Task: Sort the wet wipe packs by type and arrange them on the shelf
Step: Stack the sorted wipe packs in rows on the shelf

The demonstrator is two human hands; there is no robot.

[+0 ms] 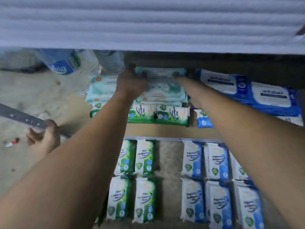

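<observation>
A pale teal wipe pack (pixel 162 86) lies on top of a stack of like packs on the shelf board (pixel 165 131), under the upper shelf. My left hand (pixel 131 83) grips its left edge, fingers curled over the far corner. My right hand (pixel 182 80) lies along its right edge with fingers stretched out against it. A second teal stack (pixel 102 90) sits to the left. In front stand green Pine packs (pixel 173 114) and a small blue pack (pixel 203 119). Blue antabax packs (pixel 221 83) lie to the right.
The level below holds green Pine packs (pixel 143 156) on the left and blue packs (pixel 216 161) on the right, with a gap between. Water bottles (pixel 62 61) stand at the back left. Another person's hand (pixel 42 136) holds a metal bar (pixel 21 117). A ribbed white sheet (pixel 148 22) overhangs.
</observation>
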